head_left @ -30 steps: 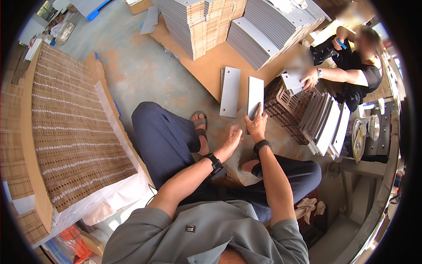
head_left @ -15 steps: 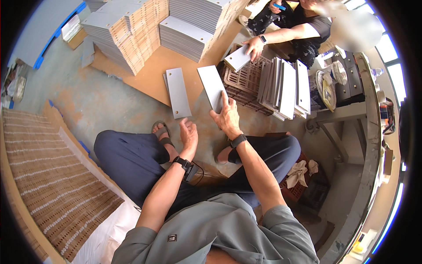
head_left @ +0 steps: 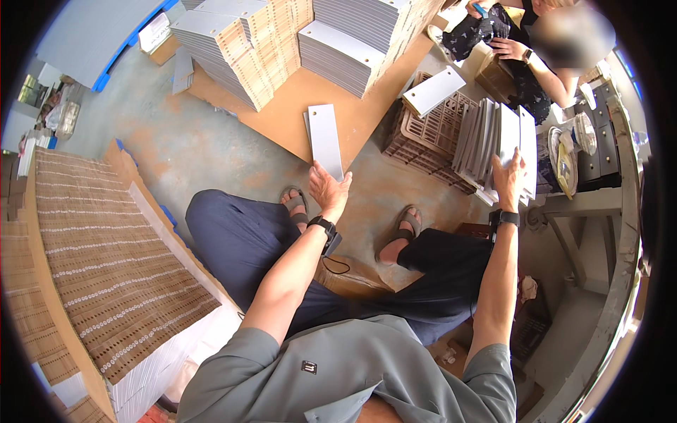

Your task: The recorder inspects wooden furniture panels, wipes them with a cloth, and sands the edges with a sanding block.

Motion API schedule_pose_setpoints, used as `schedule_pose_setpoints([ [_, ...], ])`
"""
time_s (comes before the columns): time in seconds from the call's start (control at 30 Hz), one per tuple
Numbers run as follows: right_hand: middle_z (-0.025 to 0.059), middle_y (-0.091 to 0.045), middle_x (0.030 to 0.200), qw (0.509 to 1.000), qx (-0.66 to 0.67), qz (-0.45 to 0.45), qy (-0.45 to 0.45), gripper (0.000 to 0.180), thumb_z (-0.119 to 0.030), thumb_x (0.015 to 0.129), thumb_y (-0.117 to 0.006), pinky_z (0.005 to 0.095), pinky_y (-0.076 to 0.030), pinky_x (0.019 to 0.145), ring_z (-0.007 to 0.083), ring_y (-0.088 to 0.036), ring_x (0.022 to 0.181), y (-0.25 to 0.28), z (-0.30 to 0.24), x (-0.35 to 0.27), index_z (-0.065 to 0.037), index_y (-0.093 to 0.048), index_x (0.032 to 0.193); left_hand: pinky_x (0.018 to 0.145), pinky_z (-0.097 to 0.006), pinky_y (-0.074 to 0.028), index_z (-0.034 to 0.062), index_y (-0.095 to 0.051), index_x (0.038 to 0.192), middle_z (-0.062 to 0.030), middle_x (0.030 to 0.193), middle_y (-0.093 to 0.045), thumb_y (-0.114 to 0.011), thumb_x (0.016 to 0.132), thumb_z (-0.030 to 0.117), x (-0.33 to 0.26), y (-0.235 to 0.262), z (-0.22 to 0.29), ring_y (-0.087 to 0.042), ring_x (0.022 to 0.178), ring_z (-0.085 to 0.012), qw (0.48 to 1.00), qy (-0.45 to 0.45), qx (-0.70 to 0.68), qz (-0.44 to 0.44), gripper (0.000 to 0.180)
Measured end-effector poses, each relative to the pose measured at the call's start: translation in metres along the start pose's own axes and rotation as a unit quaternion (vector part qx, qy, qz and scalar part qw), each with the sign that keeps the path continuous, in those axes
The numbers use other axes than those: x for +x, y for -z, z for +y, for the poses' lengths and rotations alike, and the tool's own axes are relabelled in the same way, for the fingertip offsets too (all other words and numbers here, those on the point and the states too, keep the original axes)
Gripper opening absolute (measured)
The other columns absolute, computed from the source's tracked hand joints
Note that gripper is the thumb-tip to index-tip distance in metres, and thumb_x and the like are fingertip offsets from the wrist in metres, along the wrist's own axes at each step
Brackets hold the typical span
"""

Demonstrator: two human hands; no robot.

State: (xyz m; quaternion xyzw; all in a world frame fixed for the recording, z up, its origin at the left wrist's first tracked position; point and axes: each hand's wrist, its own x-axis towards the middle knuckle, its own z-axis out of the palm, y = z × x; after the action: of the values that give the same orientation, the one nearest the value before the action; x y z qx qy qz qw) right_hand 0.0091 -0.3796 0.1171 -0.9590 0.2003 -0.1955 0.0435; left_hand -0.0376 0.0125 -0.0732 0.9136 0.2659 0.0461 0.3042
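Note:
My left hand (head_left: 329, 192) is open, its fingers spread at the near end of a grey panel (head_left: 326, 137) with a small hole near its far end. That panel lies on another one, whose edge shows at the left, on a brown cardboard sheet (head_left: 282, 116). Over at the right, my right hand (head_left: 509, 180) reaches to a row of upright grey-white panels (head_left: 486, 141) beside a brown plastic crate (head_left: 423, 141). Its fingers are stretched out against the near panels, thumb apart; a firm grip is not visible. One more holed panel (head_left: 435, 92) rests on the crate.
Tall stacks of panels (head_left: 345, 53) stand at the back of the cardboard. A co-worker's hand (head_left: 509, 49) is beyond the crate, next to a cardboard box (head_left: 493, 76). At my left stands a large carton of brown slotted pieces (head_left: 106, 261). A grey bench frame (head_left: 585, 204) borders the right.
My right hand has left the panel it held near the middle and moved right to the upright row. The left hand has come up to the lying panel. The co-worker's hand has left the crate.

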Motion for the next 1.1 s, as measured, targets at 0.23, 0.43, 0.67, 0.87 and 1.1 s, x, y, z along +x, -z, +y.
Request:
schedule_pose_setpoints([
  [0.23,0.0187,-0.052,0.136,0.961,0.201,0.080,0.170,0.048,-0.021,0.095,-0.063,0.0459,-0.042,0.106,0.0360,-0.052,0.123,0.029,-0.091,-0.031,-0.010,-0.052,0.141,0.109,-0.050,-0.035,-0.0027,-0.023,0.151,-0.0227,0.145,-0.039,-0.083,0.074,0.040,0.024,-0.005,-0.020,-0.040,0.132,-0.0384,0.998,0.051,0.030,-0.023,0.106],
  [0.43,0.0233,-0.053,0.137,0.902,0.339,-0.176,0.200,0.061,-0.030,0.091,-0.071,0.0444,-0.040,0.110,0.0377,-0.050,0.128,-0.040,-0.154,-0.095,-0.003,-0.050,0.141,0.102,-0.044,-0.042,-0.0051,-0.028,0.148,-0.0222,0.133,-0.049,-0.079,0.078,0.034,0.028,0.014,-0.018,-0.049,0.123,-0.0339,0.985,0.022,-0.161,-0.058,0.096],
  [0.67,0.0300,-0.052,0.140,0.645,0.530,-0.550,-0.029,0.102,-0.054,0.083,-0.075,0.0431,-0.038,0.111,0.0339,-0.048,0.134,-0.071,-0.216,-0.144,0.006,-0.030,0.152,0.101,-0.042,-0.051,0.0030,-0.036,0.142,-0.0134,0.127,-0.056,-0.055,0.098,0.029,-0.045,0.057,0.021,-0.062,0.113,-0.0223,0.655,0.118,-0.640,-0.385,0.054],
  [0.87,0.0336,-0.046,0.135,0.890,0.300,-0.329,0.099,0.105,-0.040,0.076,-0.078,0.0485,-0.044,0.104,0.0460,-0.048,0.124,-0.113,-0.221,-0.180,-0.005,-0.022,0.157,0.099,-0.041,-0.050,0.0040,-0.046,0.134,-0.0119,0.127,-0.057,-0.065,0.096,0.041,-0.052,0.029,-0.020,-0.062,0.111,-0.0254,0.747,0.117,-0.572,-0.319,0.056],
  [1.1,0.0283,-0.043,0.134,0.920,0.104,-0.365,0.093,0.104,-0.033,0.074,-0.077,0.0533,-0.047,0.100,0.0480,-0.048,0.121,-0.126,-0.210,-0.196,-0.013,-0.019,0.158,0.093,-0.043,-0.049,-0.0027,-0.046,0.131,-0.0229,0.118,-0.060,-0.072,0.089,0.034,-0.008,-0.030,-0.087,-0.060,0.105,-0.0321,0.938,0.170,-0.301,0.001,0.062],
])
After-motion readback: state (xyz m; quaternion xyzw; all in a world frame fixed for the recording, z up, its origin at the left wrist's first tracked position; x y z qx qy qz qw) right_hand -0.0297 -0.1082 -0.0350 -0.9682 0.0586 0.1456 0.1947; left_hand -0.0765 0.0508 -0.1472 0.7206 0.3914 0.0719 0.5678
